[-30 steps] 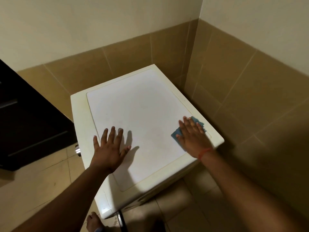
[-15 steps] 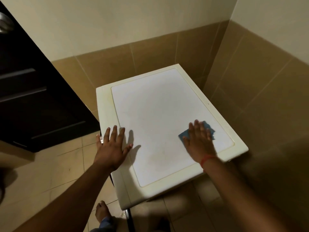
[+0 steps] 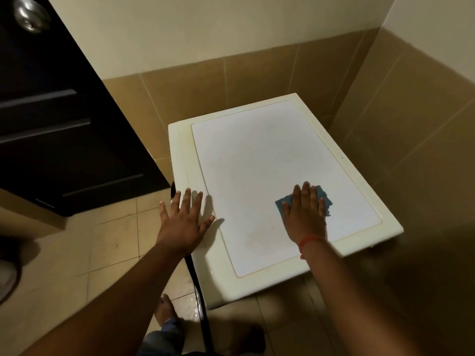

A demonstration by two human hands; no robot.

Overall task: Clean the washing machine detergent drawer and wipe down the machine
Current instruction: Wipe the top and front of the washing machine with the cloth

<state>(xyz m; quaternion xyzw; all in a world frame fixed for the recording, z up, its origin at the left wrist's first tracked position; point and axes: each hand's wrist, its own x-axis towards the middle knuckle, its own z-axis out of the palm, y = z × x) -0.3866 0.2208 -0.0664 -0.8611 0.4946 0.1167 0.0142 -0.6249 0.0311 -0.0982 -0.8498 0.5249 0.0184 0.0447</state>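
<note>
A cream washing machine point(image 3: 257, 155) stands in the tiled corner, seen from above, with a flat white top panel. A small blue cloth point(image 3: 324, 199) lies on the panel near its right front part. My right hand point(image 3: 304, 214) presses flat on the cloth with straight fingers and covers most of it. My left hand point(image 3: 183, 222) rests flat, fingers spread, on the machine's left edge. The detergent drawer is not in view.
A dark door point(image 3: 59, 119) with a metal knob point(image 3: 30, 14) stands at the left. Brown tiled walls point(image 3: 401, 119) close in behind and to the right of the machine. My bare foot point(image 3: 164, 309) is on the tiled floor beside a dark strip along the machine's front.
The view has swung left, so the machine sits further right in frame. My right hand has slid the cloth a little inward from the right edge. My left hand now lies nearer the left rim.
</note>
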